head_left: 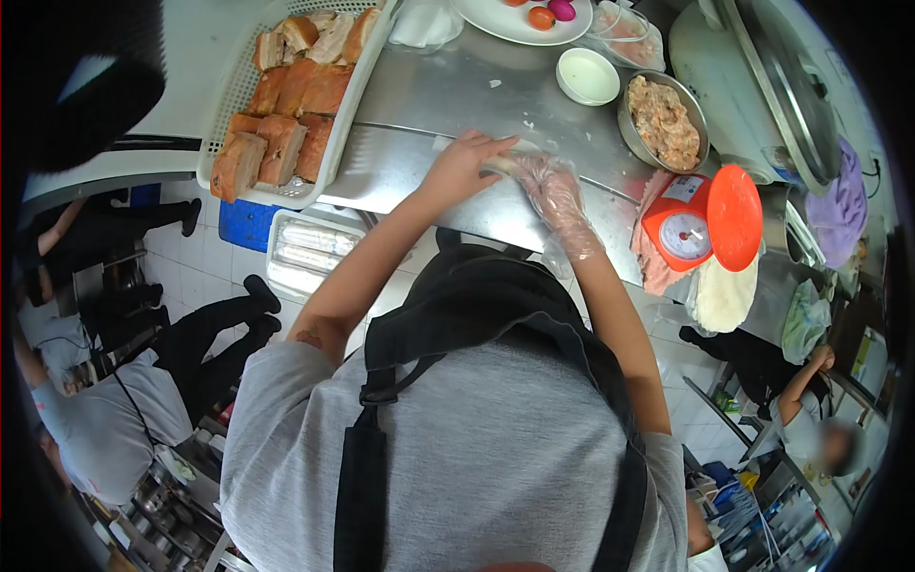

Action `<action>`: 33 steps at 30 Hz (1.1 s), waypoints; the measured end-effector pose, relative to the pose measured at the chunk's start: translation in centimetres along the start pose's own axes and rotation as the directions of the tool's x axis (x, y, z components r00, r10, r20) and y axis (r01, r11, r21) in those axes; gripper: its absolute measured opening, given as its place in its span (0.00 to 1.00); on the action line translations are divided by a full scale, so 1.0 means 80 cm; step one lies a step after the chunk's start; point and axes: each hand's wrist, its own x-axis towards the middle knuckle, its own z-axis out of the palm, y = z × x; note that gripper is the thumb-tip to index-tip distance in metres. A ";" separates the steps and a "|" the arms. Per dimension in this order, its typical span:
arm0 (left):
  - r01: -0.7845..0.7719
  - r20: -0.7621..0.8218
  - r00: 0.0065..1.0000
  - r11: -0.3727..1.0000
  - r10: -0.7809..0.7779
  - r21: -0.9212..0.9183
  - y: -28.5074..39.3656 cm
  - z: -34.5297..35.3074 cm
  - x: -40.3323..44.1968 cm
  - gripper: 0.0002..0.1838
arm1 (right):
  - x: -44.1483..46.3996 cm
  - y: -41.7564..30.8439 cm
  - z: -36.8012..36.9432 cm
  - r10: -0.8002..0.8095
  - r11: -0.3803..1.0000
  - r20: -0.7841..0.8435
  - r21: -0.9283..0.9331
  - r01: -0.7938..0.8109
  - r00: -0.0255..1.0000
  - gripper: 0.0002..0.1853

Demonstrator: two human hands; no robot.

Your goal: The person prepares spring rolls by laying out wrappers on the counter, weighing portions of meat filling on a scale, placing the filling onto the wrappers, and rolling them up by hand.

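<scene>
A steel table [419, 81] is under my grip, with a metal bowl [625, 132] past it, rightward. My bare left hand [465, 170] and gloved right hand [553, 191] meet at a small pale thing [499, 164]; I can't tell if they pinch it. Soft, even touches seem best.

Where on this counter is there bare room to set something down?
The widest patch of steel counter lies between the white perforated tray, white plate and left hand, bar small scraps. A narrower one lies between tray and left forearm. The right side is crowded: metal bowl, red scale, pink cloth.
</scene>
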 end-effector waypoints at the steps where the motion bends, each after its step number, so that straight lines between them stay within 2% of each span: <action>1: 0.009 -0.021 1.000 1.000 -0.009 -0.002 0.000 0.002 -0.003 0.36 | 0.001 0.001 0.001 -0.027 0.997 -0.020 -0.068 0.026 0.999 0.10; 5: 0.022 -0.074 0.997 1.000 -0.020 0.016 -0.007 0.010 -0.007 0.31 | 0.008 0.006 0.000 -0.086 0.963 0.005 -0.256 0.084 0.996 0.12; 8: -0.009 -0.074 0.997 0.999 0.012 0.034 -0.022 0.016 -0.006 0.28 | 0.022 -0.006 -0.003 0.023 0.942 0.084 -0.335 0.006 0.996 0.12; 11: -0.036 -0.052 0.998 0.995 0.040 0.091 -0.027 0.014 -0.009 0.25 | 0.023 -0.044 -0.018 -0.174 0.943 0.078 -0.275 0.189 0.982 0.14; 15: -0.146 -0.055 0.984 0.940 0.171 0.307 -0.030 0.015 -0.016 0.24 | 0.015 -0.017 -0.009 -0.146 0.927 0.063 -0.339 0.159 0.987 0.15; 20: -0.115 0.001 0.993 0.933 0.122 0.340 -0.035 0.014 -0.013 0.23 | -0.016 -0.016 -0.049 -0.164 0.943 -0.030 -0.297 0.148 0.986 0.15; 27: -0.116 -0.005 0.992 0.920 0.127 0.375 -0.036 0.016 -0.013 0.23 | -0.077 0.023 -0.075 -0.011 0.946 -0.132 -0.323 -0.033 0.991 0.16; 28: -0.122 -0.002 0.991 0.917 0.133 0.380 -0.037 0.016 -0.013 0.23 | -0.083 0.025 -0.082 0.085 0.952 -0.083 -0.287 -0.105 0.993 0.21; 31: -0.130 -0.007 0.989 0.907 0.145 0.401 -0.038 0.016 -0.013 0.24 | -0.084 0.021 -0.107 0.098 0.943 -0.143 -0.304 -0.138 0.985 0.28; 32: -0.133 -0.008 0.989 0.902 0.149 0.410 -0.038 0.016 -0.014 0.24 | -0.082 0.026 -0.111 0.212 0.952 -0.119 -0.201 -0.233 0.970 0.37; 33: -0.138 -0.007 0.988 0.898 0.155 0.418 -0.037 0.018 -0.014 0.24 | -0.073 0.025 -0.115 0.190 0.946 -0.103 -0.246 -0.210 0.976 0.38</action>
